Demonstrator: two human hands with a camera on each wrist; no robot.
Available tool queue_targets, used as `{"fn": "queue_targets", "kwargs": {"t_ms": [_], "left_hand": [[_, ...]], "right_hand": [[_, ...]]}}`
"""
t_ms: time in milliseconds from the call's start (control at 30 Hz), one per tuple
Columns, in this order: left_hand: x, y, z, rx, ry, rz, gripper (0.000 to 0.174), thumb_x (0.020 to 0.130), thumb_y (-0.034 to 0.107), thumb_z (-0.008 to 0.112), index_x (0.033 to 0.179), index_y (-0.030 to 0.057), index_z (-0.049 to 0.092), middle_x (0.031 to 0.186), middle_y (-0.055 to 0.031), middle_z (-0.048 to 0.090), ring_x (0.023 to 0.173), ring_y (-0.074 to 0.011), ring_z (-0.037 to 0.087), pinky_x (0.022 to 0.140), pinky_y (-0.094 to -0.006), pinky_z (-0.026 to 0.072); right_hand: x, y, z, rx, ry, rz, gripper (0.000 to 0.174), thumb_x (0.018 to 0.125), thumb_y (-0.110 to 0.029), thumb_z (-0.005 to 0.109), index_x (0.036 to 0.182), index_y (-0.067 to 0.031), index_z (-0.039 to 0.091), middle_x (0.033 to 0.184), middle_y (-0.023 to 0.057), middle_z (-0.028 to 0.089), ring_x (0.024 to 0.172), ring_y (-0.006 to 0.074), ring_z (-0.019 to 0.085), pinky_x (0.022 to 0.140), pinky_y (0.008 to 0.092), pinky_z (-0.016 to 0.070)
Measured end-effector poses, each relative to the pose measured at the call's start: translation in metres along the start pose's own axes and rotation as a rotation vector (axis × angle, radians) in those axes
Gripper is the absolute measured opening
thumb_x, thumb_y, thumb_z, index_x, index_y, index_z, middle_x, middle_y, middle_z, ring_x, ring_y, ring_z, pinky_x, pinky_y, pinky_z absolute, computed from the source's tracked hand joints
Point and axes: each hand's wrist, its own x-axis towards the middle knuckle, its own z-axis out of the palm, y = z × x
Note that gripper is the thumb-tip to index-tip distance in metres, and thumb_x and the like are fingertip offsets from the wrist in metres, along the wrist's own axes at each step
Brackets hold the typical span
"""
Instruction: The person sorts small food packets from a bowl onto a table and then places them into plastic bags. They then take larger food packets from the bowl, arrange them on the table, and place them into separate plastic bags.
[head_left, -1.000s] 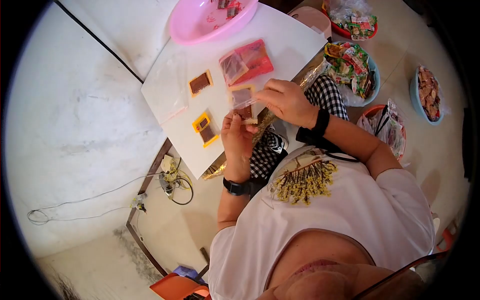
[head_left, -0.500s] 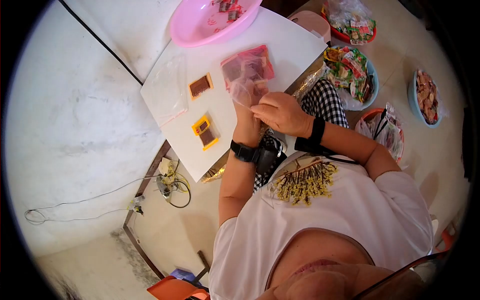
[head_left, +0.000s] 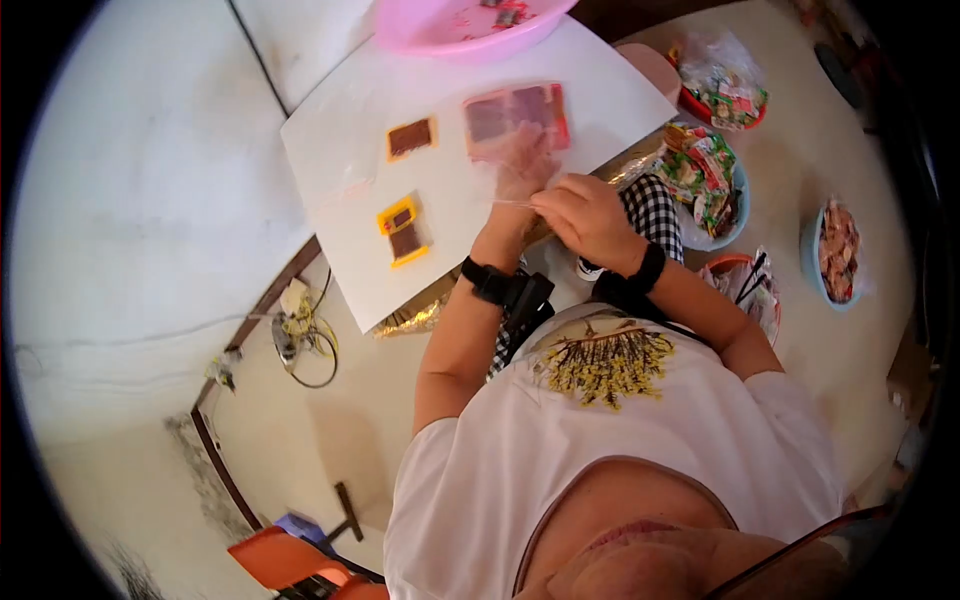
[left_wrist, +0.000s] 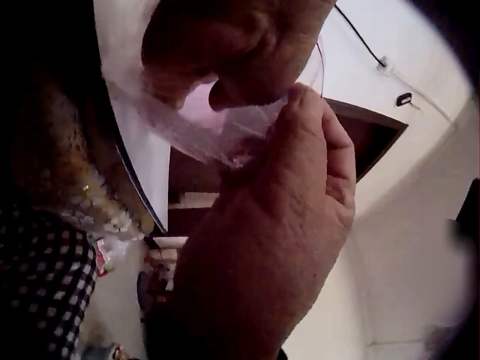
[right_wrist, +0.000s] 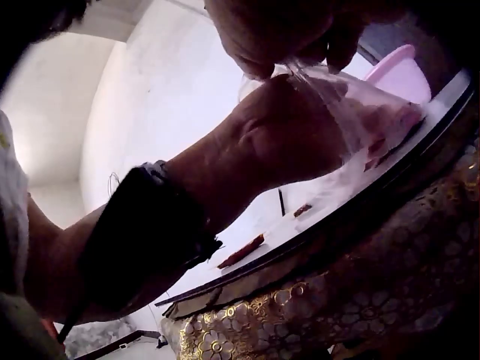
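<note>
My left hand [head_left: 525, 165], blurred, reaches with extended fingers into a clear plastic bag [right_wrist: 355, 124] over the near edge of a pink packet [head_left: 562, 112]. My right hand [head_left: 585, 215] pinches the bag's edge beside the left wrist. In the left wrist view, the right hand [left_wrist: 262, 214] grips the film [left_wrist: 184, 135] below the left hand [left_wrist: 247, 45]. A brown, pale-edged packet [head_left: 410, 138] and a yellow-edged one [head_left: 404, 242] lie on the white table [head_left: 340, 220]. Whether the left fingers touch anything inside is unclear.
A pink basin [head_left: 480, 45] with small packets stands at the table's far side. Blue tub [head_left: 742, 205], red tub [head_left: 758, 118] and another blue tub [head_left: 812, 250] hold packets on the floor at right. Cables [head_left: 300, 335] lie at left.
The left hand has left the brown packet it held and moved forward into the bag. The right hand keeps its pinch on the film. The head view has shifted.
</note>
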Motion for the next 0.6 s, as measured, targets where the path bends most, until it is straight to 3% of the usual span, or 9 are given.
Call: {"fn": "queue_targets", "kwargs": {"t_ms": [33, 133, 167, 267, 333, 400, 500, 600], "left_hand": [[-0.005, -0.002, -0.005, 0.059, -0.076, 0.089, 0.060, 0.085, 0.002, 0.061, 0.142, 0.0031, 0.040, 0.135, -0.0103, 0.053, 0.117, -0.0209, 0.054, 0.093, -0.0336, 0.0477], [-0.043, 0.045, 0.008, 0.950, -0.188, 0.164, 0.035, 0.084, 0.003, 0.061, 0.119, 0.0001, 0.061, 0.113, -0.0169, 0.065, 0.101, -0.0238, 0.063, 0.085, -0.0326, 0.0499], [-0.063, 0.067, 0.024, 0.871, -0.129, 0.080, 0.014, 0.085, 0.006, 0.061, 0.095, -0.0014, 0.068, 0.093, -0.0205, 0.067, 0.086, -0.0258, 0.066, 0.077, -0.0340, 0.0508], [-0.103, 0.105, 0.006, 1.047, 0.010, -0.038, 0.011, 0.086, 0.008, 0.062, 0.088, -0.0015, 0.068, 0.091, -0.0192, 0.068, 0.083, -0.0245, 0.066, 0.072, -0.0342, 0.0499], [-0.116, 0.117, -0.035, 1.276, 0.282, 0.014, 0.016, 0.084, 0.015, 0.067, 0.089, -0.0005, 0.068, 0.093, -0.0157, 0.067, 0.082, -0.0244, 0.065, 0.070, -0.0355, 0.0507], [-0.126, 0.137, -0.062, 1.799, 0.682, 0.090, 0.027, 0.081, 0.025, 0.072, 0.093, 0.0020, 0.067, 0.095, -0.0132, 0.065, 0.080, -0.0263, 0.064, 0.070, -0.0379, 0.0516], [-0.128, 0.136, -0.083, 2.084, 0.642, -0.051, 0.044, 0.074, 0.038, 0.077, 0.097, 0.0022, 0.065, 0.089, -0.0121, 0.063, 0.080, -0.0309, 0.062, 0.071, -0.0405, 0.0512], [-0.124, 0.117, -0.109, 1.961, 0.651, 0.219, 0.043, 0.074, 0.037, 0.078, 0.096, 0.0032, 0.064, 0.089, -0.0124, 0.062, 0.080, -0.0294, 0.062, 0.069, -0.0409, 0.0509]], "right_hand": [[0.002, -0.001, 0.001, -0.049, 0.019, -0.024, 0.014, 0.078, -0.009, 0.067, 0.092, -0.0090, 0.064, 0.080, 0.0090, 0.057, 0.072, 0.0287, 0.058, 0.062, 0.0392, 0.0473], [0.005, -0.006, -0.003, -0.032, 0.012, 0.010, 0.013, 0.079, -0.008, 0.068, 0.091, -0.0066, 0.064, 0.078, 0.0101, 0.057, 0.072, 0.0294, 0.058, 0.062, 0.0389, 0.0472], [0.004, -0.007, -0.003, -0.030, -0.005, 0.037, 0.012, 0.079, -0.007, 0.068, 0.091, -0.0060, 0.064, 0.078, 0.0102, 0.057, 0.072, 0.0296, 0.058, 0.062, 0.0391, 0.0471], [0.003, -0.008, -0.003, -0.049, -0.058, 0.064, 0.013, 0.079, -0.005, 0.067, 0.092, -0.0050, 0.064, 0.078, 0.0105, 0.057, 0.074, 0.0303, 0.058, 0.063, 0.0398, 0.0465], [0.001, -0.009, 0.001, -0.069, -0.082, 0.055, 0.012, 0.079, -0.005, 0.067, 0.090, -0.0054, 0.063, 0.078, 0.0102, 0.056, 0.074, 0.0305, 0.057, 0.063, 0.0403, 0.0460], [-0.001, -0.013, 0.006, -0.066, -0.121, 0.010, 0.013, 0.078, -0.003, 0.067, 0.090, -0.0055, 0.063, 0.076, 0.0101, 0.055, 0.071, 0.0302, 0.056, 0.061, 0.0398, 0.0441], [0.000, -0.024, 0.010, -0.062, -0.171, -0.017, 0.013, 0.077, -0.003, 0.067, 0.089, -0.0059, 0.063, 0.075, 0.0100, 0.053, 0.069, 0.0304, 0.055, 0.059, 0.0403, 0.0430], [0.002, -0.031, 0.013, -0.062, -0.197, -0.030, 0.012, 0.077, -0.004, 0.067, 0.088, -0.0058, 0.063, 0.074, 0.0099, 0.052, 0.068, 0.0305, 0.054, 0.059, 0.0409, 0.0426]]}}
